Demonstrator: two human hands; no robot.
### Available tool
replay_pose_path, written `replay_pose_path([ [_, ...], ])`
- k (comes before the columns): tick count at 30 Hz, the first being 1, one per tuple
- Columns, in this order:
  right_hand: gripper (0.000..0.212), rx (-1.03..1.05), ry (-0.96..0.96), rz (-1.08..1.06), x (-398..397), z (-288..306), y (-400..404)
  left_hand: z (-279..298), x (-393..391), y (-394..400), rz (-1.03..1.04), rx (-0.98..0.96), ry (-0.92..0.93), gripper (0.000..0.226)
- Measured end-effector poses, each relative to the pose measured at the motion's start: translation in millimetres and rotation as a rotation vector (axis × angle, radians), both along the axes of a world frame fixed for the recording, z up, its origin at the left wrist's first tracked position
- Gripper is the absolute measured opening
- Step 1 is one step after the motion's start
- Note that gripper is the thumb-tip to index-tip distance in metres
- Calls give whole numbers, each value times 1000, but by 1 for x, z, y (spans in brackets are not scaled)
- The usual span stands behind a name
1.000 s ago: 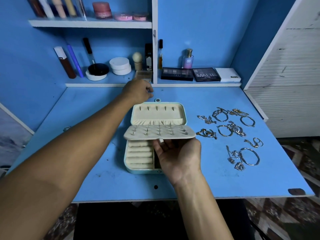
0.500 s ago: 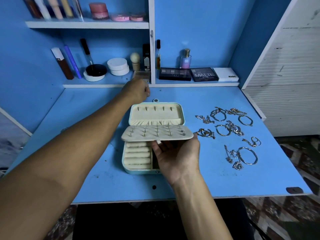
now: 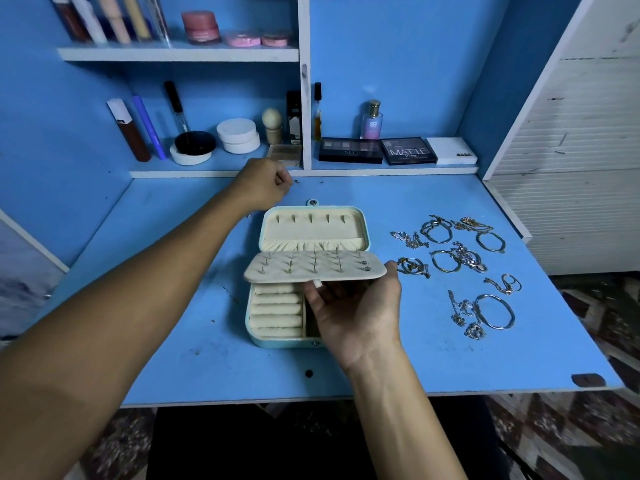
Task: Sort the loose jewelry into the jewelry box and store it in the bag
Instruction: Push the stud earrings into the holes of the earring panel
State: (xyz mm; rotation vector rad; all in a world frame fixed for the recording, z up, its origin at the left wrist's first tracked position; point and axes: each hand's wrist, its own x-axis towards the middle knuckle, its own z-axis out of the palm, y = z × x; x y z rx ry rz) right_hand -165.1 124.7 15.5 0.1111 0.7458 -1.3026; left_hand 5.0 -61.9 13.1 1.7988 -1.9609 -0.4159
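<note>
- While the right hand (image 3: pixel 356 306) props the jewelry box's (image 3: pixel 277 336) earring panel (image 3: pixel 315 268) on fingertips, sorting looks barely begun.
- Loose jewelry (image 3: pixel 460 268) lies unsorted beside it.
- Left hand (image 3: pixel 265 183), fingers curled, possibly pinching something; no bag visible.

Both forearms are seen bare to the frame's edge, no sleeve being visible, and neither the left hand (image 3: pixel 263 183) nor the right hand (image 3: pixel 356 310) is gloved.
</note>
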Motion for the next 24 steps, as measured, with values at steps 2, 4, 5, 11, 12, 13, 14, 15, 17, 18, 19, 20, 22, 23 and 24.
replay_pose_path([
  [2,64,-3,-2,1,0,1,1,2,0,5,-7,0,34,10],
  [4,64,-5,-2,1,0,2,2,4,-1,12,-24,-4,71,13],
  [5,65,-7,-2,0,0,3,2,6,-2,16,-38,1,92,13],
  [11,66,-11,-12,18,-1,5,2,23,-10,47,-133,16,143,10],
  [12,65,-9,-14,23,-1,5,2,25,-11,53,-141,21,154,9],
  [13,65,-9,-14,27,-1,5,2,27,-11,58,-153,39,168,9],
  [14,63,-9,-15,29,-1,5,2,29,-11,63,-168,73,183,8],
  [15,62,-9,-15,28,-1,5,2,30,-11,67,-187,114,195,7],
  [17,61,-10,-16,29,-1,5,2,33,-10,75,-236,181,210,8],
  [18,60,-11,-17,30,-1,5,2,33,-10,78,-259,206,225,9],
  [19,60,-13,-14,31,-1,6,2,34,-10,81,-278,231,247,9],
  [20,60,-15,-11,32,-1,6,2,33,-9,84,-292,254,270,9],
  [22,60,-19,-8,34,-1,5,2,33,-9,87,-313,290,290,9],
  [23,60,-20,-7,35,-1,5,2,33,-9,88,-320,304,290,9],
  [24,60,-20,-5,34,-1,5,2,33,-10,89,-324,315,289,8],
])
